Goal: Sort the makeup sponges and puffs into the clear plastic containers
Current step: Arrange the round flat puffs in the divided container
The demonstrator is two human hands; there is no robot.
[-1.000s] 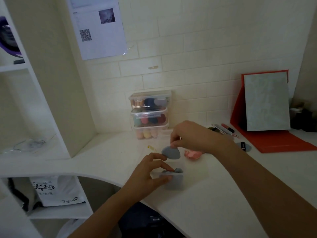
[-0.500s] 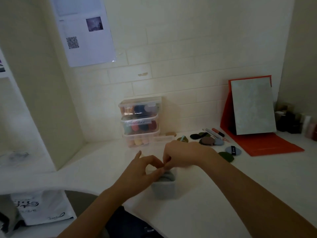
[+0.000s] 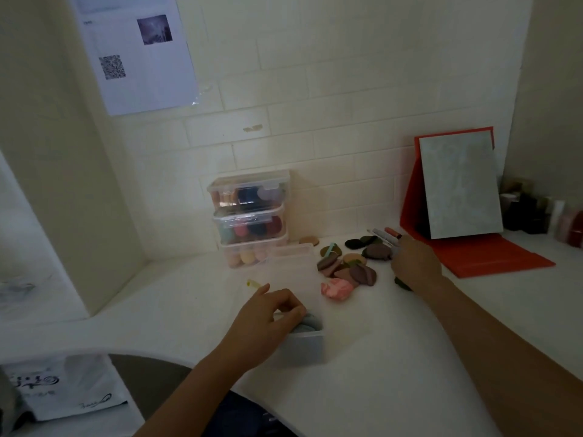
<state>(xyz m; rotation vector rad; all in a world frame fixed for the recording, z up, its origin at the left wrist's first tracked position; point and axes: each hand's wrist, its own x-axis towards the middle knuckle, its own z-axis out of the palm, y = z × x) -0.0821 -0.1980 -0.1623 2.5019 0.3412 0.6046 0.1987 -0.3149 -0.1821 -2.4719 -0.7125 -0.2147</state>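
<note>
A small clear container (image 3: 305, 346) stands on the white desk (image 3: 362, 357) near its front edge, with grey-blue puffs (image 3: 313, 321) inside. My left hand (image 3: 268, 323) grips its left side and rim. My right hand (image 3: 414, 263) is stretched out to the right end of a pile of brown, tan and dark puffs (image 3: 348, 268), fingers curled down on it; what the fingers touch is hidden. A dark green puff (image 3: 402, 284) peeks out under that wrist. A pink puff (image 3: 337, 288) lies in front of the pile. Three stacked, lidded clear containers (image 3: 250, 216) hold coloured sponges.
A loose clear lid (image 3: 293, 251) lies beside the stack. Pens (image 3: 387, 234) lie behind the pile. A red folding mirror (image 3: 460, 190) stands at the right, with dark bottles (image 3: 536, 212) beyond it. A white shelf wall (image 3: 63, 184) bounds the left side.
My right hand has left the small container and reached right to the puff pile. The left hand stays on the container. The view has shifted, which uncovers the pile.
</note>
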